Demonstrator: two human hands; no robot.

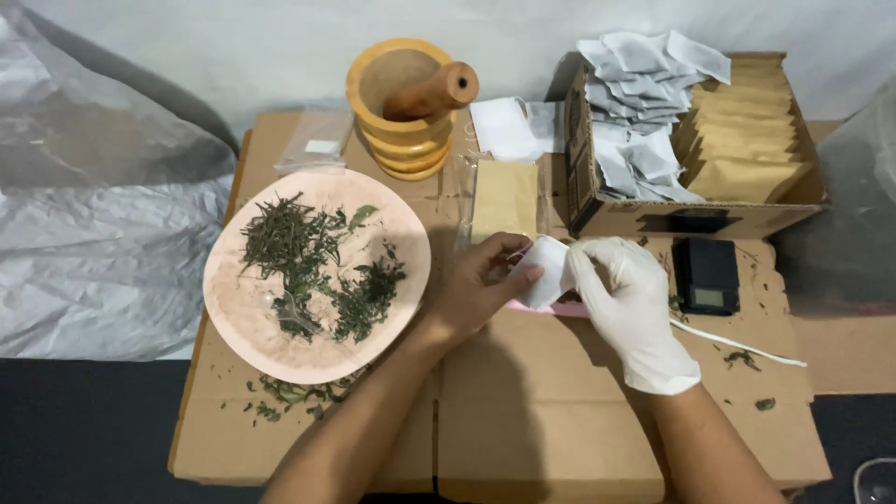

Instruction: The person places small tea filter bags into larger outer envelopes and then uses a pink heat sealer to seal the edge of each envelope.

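Right now your bare left hand (481,280) and gloved right hand (621,289) both pinch one small white filter bag (546,271) at the middle of the cardboard work surface (551,420), fingers closed on its edges; whether its mouth is parted yet, I cannot tell. The bag looks unfilled, so I judge the work early: dried green herbs (317,261) lie heaped on the pink plate (233,308) at nine o'clock, and many empty bags fill the open box (653,219) at one o'clock. A small black scale (707,273) sits just beside your right hand at three o'clock, a wooden mortar (401,121) at eleven. Bare cardboard at six o'clock gives the most room.
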